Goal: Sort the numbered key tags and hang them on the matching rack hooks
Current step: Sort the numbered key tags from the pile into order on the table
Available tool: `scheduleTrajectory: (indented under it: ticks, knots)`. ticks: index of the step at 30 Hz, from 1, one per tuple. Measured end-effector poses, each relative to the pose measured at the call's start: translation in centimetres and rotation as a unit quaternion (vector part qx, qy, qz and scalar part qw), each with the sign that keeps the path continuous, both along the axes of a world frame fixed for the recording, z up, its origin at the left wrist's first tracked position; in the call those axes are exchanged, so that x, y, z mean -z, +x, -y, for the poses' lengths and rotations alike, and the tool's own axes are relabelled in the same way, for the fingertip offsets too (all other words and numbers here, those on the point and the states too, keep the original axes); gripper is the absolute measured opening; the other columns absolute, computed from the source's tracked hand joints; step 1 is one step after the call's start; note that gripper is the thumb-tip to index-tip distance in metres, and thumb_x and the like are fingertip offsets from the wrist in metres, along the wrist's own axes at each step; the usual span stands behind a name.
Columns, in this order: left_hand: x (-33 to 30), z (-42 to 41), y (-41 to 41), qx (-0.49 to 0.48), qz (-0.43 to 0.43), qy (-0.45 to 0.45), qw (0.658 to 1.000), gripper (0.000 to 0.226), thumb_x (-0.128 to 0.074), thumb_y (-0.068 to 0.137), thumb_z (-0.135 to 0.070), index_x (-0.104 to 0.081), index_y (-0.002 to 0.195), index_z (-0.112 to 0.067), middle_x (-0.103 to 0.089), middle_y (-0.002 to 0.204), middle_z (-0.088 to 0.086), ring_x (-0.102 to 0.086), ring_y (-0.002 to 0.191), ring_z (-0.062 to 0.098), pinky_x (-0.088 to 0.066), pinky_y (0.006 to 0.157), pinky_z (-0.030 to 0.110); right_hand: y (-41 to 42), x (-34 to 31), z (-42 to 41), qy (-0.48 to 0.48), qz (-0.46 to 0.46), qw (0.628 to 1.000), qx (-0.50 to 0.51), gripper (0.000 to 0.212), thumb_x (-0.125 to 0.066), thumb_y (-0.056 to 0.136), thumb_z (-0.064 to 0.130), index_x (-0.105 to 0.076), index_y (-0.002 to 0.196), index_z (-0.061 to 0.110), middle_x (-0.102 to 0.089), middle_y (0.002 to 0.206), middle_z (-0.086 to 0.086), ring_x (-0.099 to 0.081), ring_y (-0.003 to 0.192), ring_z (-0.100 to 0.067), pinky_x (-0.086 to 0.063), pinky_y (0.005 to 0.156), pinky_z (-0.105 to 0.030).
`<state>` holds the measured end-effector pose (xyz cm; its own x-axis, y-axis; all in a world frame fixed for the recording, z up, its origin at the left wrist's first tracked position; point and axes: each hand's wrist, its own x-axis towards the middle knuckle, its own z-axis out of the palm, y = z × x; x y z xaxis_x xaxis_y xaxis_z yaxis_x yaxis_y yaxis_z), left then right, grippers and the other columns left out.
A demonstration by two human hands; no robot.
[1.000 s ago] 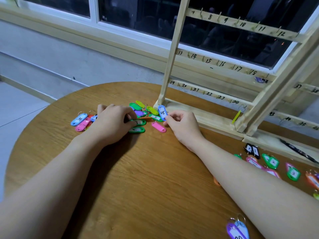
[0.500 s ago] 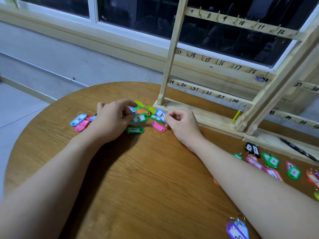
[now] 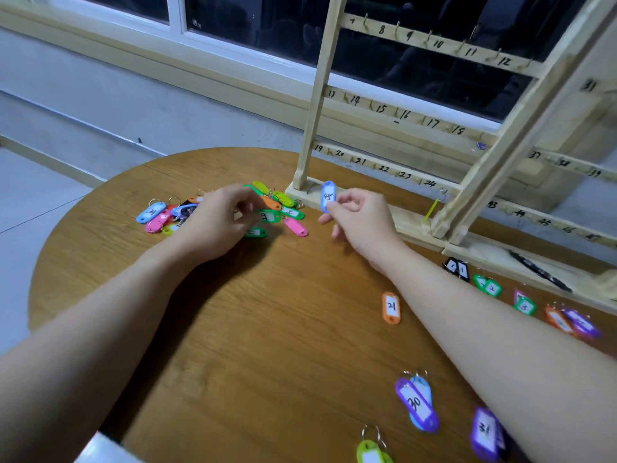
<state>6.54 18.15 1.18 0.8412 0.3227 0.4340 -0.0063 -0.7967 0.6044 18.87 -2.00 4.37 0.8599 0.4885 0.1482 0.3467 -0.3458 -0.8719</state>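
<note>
My right hand [image 3: 359, 219] pinches a blue key tag [image 3: 328, 196] marked 45 and holds it upright, just above the table beside the rack's foot. My left hand [image 3: 223, 219] rests curled over a pile of coloured tags [image 3: 280, 208], its fingertips on a green tag [image 3: 271, 216]. The wooden rack [image 3: 384, 111] stands at the back with numbered hooks, rows 7 to 12, 13 to 18 and 19 to 24. A yellow tag [image 3: 431, 210] hangs by hook 24.
An orange tag 21 [image 3: 390, 307] lies mid-table. Paired tags lie in a row [image 3: 490, 287] along the right, and purple tags 30 [image 3: 417, 404] and 31 [image 3: 485, 432] lie near the round table's [image 3: 233, 329] front edge. A black pen [image 3: 539, 270] lies by the rack base.
My right hand has lifted the blue tag 45 out of the pile and turned it upright. My left hand has stayed on the pile, shifting tags slightly.
</note>
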Motion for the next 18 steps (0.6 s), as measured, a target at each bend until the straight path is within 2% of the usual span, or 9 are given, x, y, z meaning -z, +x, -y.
scheduleTrajectory:
  ticks: [3, 5, 7, 10, 12, 15, 18]
  knots:
    - [-0.8, 1.5, 0.3, 0.02, 0.012, 0.02, 1.0, 0.008, -0.068, 0.094, -0.012, -0.072, 0.1, -0.017, -0.07, 0.093, -0.004, -0.064, 0.09, 0.014, -0.046, 0.082, 0.029, -0.1, -2.3, 4.1, 0.011, 0.01, 1.0, 0.0, 0.005, -0.06, 0.097, 0.009, -0.062, 0.098, 0.005, -0.078, 0.08, -0.004, -0.059, 0.049, -0.014, -0.04, 0.044, -0.013]
    - [-1.9, 3.1, 0.6, 0.074, 0.018, 0.026, 0.997, 0.011, -0.067, 0.095, -0.012, -0.07, 0.098, -0.021, -0.072, 0.091, -0.006, -0.064, 0.085, 0.006, -0.048, 0.079, 0.024, -0.2, -3.3, 7.2, 0.005, 0.02, 1.0, 0.003, 0.003, -0.059, 0.098, 0.008, -0.06, 0.094, 0.008, -0.078, 0.08, -0.005, -0.059, 0.048, -0.016, -0.04, 0.045, -0.013]
    - [-2.8, 5.3, 0.9, 0.144, -0.019, 0.036, 0.989, 0.018, -0.065, 0.096, -0.012, -0.067, 0.095, -0.03, -0.07, 0.089, -0.009, -0.063, 0.082, 0.002, -0.046, 0.073, 0.018, -0.5, -3.6, 10.4, -0.009, 0.022, 1.0, 0.016, 0.011, -0.059, 0.098, 0.009, -0.058, 0.087, 0.013, -0.078, 0.078, -0.004, -0.06, 0.049, -0.017, -0.04, 0.045, -0.016]
    - [-3.6, 8.6, 1.6, 0.214, -0.107, 0.055, 0.969, 0.025, -0.062, 0.097, -0.016, -0.067, 0.093, -0.04, -0.071, 0.092, -0.009, -0.064, 0.084, 0.01, -0.05, 0.075, 0.027, -1.7, -3.2, 14.5, -0.011, -0.008, 0.999, 0.036, 0.014, -0.06, 0.098, 0.008, -0.057, 0.085, 0.012, -0.077, 0.075, -0.007, -0.06, 0.048, -0.017, -0.037, 0.047, -0.026]
    - [-3.9, 10.0, 1.9, 0.233, -0.156, 0.073, 0.957, 0.025, -0.061, 0.097, -0.016, -0.07, 0.097, -0.04, -0.07, 0.096, -0.01, -0.064, 0.086, 0.009, -0.052, 0.078, 0.028, -2.7, -2.7, 16.4, -0.022, -0.016, 0.999, 0.043, 0.012, -0.06, 0.098, 0.007, -0.059, 0.087, 0.01, -0.076, 0.072, -0.006, -0.058, 0.047, -0.015, -0.037, 0.047, -0.027]
    - [-3.9, 11.4, 2.0, 0.236, -0.204, 0.089, 0.946, 0.021, -0.061, 0.098, -0.018, -0.071, 0.103, -0.036, -0.067, 0.099, -0.015, -0.061, 0.087, 0.002, -0.045, 0.073, 0.014, -4.0, -1.9, 18.2, -0.053, 0.0, 0.998, 0.046, 0.011, -0.062, 0.097, 0.009, -0.06, 0.087, 0.009, -0.076, 0.071, -0.002, -0.06, 0.048, -0.013, -0.04, 0.044, -0.025]
    - [-3.1, 12.7, 2.6, 0.213, -0.215, 0.108, 0.947, 0.018, -0.063, 0.098, -0.022, -0.07, 0.111, -0.032, -0.066, 0.101, -0.01, -0.06, 0.088, 0.008, -0.043, 0.072, 0.018, -5.1, -1.6, 19.4, -0.064, 0.012, 0.996, 0.058, 0.012, -0.063, 0.097, 0.011, -0.062, 0.085, 0.009, -0.076, 0.072, 0.0, -0.06, 0.048, -0.011, -0.041, 0.045, -0.025]
